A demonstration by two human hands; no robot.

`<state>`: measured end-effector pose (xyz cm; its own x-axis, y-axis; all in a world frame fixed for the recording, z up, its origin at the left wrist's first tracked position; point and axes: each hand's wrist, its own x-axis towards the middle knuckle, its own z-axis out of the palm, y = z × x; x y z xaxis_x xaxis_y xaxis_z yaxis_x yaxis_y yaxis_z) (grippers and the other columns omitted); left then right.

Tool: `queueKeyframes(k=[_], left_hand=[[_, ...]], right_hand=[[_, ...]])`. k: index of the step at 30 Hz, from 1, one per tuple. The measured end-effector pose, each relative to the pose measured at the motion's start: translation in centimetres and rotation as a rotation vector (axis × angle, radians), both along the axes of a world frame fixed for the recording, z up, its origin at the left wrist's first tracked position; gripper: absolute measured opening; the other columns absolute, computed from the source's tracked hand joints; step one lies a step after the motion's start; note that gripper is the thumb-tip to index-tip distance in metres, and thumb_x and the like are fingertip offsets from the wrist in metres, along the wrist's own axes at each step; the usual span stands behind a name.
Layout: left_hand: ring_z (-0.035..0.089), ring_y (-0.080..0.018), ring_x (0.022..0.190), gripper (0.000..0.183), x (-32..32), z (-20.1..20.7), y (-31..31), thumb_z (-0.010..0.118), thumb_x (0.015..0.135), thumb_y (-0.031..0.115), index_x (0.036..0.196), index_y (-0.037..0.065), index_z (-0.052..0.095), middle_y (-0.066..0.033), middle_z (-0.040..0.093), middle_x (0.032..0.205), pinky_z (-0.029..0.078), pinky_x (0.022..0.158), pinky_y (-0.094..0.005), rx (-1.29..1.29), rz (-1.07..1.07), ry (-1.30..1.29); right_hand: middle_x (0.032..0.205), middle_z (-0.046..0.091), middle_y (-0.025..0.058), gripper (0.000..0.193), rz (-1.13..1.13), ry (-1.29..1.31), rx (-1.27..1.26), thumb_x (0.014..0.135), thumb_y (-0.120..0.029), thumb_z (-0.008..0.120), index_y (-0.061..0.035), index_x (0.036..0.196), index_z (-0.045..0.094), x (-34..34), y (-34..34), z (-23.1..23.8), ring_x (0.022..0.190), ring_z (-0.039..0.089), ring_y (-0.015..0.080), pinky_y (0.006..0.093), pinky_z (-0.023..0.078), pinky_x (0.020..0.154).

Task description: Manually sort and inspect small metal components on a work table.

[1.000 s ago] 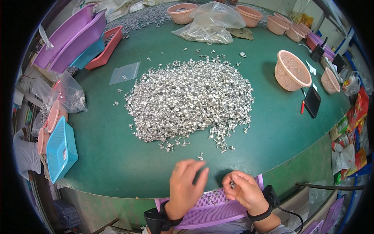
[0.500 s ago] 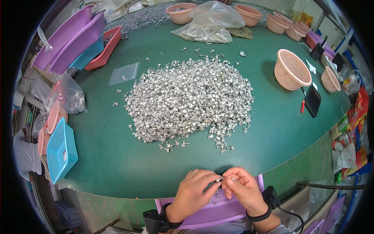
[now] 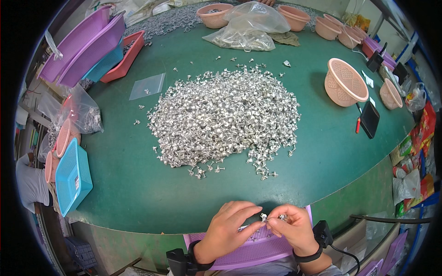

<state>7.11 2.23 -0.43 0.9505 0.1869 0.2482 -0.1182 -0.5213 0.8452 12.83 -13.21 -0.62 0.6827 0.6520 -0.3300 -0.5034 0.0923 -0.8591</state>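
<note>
A large heap of small shiny metal fasteners with winged heads (image 3: 225, 115) covers the middle of the green table. At the near edge, my right hand (image 3: 294, 232) is closed, its thumb and fingertips pinching one small metal fastener (image 3: 263, 217). Another bit of metal (image 3: 282, 217) shows at its curled fingers. My left hand (image 3: 229, 227) is just beside it, with thumb and fingers apart around the pinched piece. Its thumb tip is close to the fastener; whether they touch I cannot tell. Below both hands lies a purple mesh basket (image 3: 244, 260).
Blue basket (image 3: 73, 179) and stacked purple tubs (image 3: 87, 46) stand left. A clear plastic bag (image 3: 251, 27) and pink bowls (image 3: 214, 16) sit at the back. Right are a pink basket (image 3: 345, 83), a black device (image 3: 369, 119) and a red pen (image 3: 357, 125). Another person's hand (image 3: 266, 2) shows far back.
My right fingers have closed in and now show a fastener upright at their tips. My left thumb and index finger have spread apart from their earlier pinch.
</note>
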Motion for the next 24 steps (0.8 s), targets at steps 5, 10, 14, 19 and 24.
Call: queueKeyframes(k=[5, 10, 14, 19, 24], left_hand=[[0.053, -0.0203, 0.072, 0.023, -0.3, -0.1, 0.2, 0.065, 0.064, 0.011, 0.084, 0.003, 0.056, -0.0064, 0.056, 0.080, 0.042, 0.064, -0.0282, -0.143, -0.124, 0.079], [0.053, -0.0201, 0.071, 0.022, -0.4, 0.0, 0.2, 0.065, 0.064, 0.010, 0.084, 0.003, 0.056, -0.0066, 0.056, 0.080, 0.042, 0.063, -0.0281, -0.168, -0.138, 0.064], [0.055, -0.0177, 0.070, 0.024, -0.4, 0.7, 0.1, 0.067, 0.060, 0.004, 0.082, 0.003, 0.058, -0.0075, 0.058, 0.078, 0.043, 0.060, -0.0256, -0.229, -0.192, 0.024], [0.055, -0.0181, 0.070, 0.019, 0.0, 0.8, 0.1, 0.064, 0.062, 0.001, 0.080, 0.002, 0.058, -0.0080, 0.058, 0.078, 0.043, 0.062, -0.0266, -0.323, -0.184, -0.014], [0.052, -0.0216, 0.072, 0.019, 2.8, -0.2, 0.4, 0.060, 0.066, 0.005, 0.085, 0.003, 0.056, -0.0077, 0.054, 0.079, 0.041, 0.062, -0.0276, 0.063, 0.009, 0.064]], right_hand=[[0.078, 0.056, 0.0052, 0.010, 0.004, 0.014, 0.058, 0.075, -0.002, 0.054, 0.0010, 0.085, 0.053, 0.0, -0.1, 0.2, 0.069, 0.052, 0.0040, 0.0134, 0.040, 0.053], [0.078, 0.055, 0.0036, 0.011, -0.001, -0.010, 0.035, 0.074, 0.000, 0.054, 0.0006, 0.086, 0.053, 0.0, -0.2, 0.2, 0.065, 0.050, 0.0033, 0.0131, 0.039, 0.051], [0.078, 0.052, 0.0044, 0.011, 0.032, -0.104, 0.013, 0.076, 0.000, 0.051, 0.0001, 0.087, 0.051, 0.3, 0.1, -0.4, 0.065, 0.049, 0.0066, 0.0164, 0.040, 0.052], [0.077, 0.048, 0.0082, 0.009, -0.047, 0.544, 0.391, 0.081, -0.006, 0.040, -0.0010, 0.086, 0.045, 0.6, 0.5, -0.3, 0.064, 0.046, 0.0146, 0.0229, 0.038, 0.050], [0.072, 0.047, 0.0069, 0.008, -0.011, 0.528, 0.394, 0.082, -0.007, 0.040, -0.0004, 0.083, 0.045, 0.6, -0.1, -1.5, 0.056, 0.040, 0.0108, 0.0212, 0.033, 0.045]])
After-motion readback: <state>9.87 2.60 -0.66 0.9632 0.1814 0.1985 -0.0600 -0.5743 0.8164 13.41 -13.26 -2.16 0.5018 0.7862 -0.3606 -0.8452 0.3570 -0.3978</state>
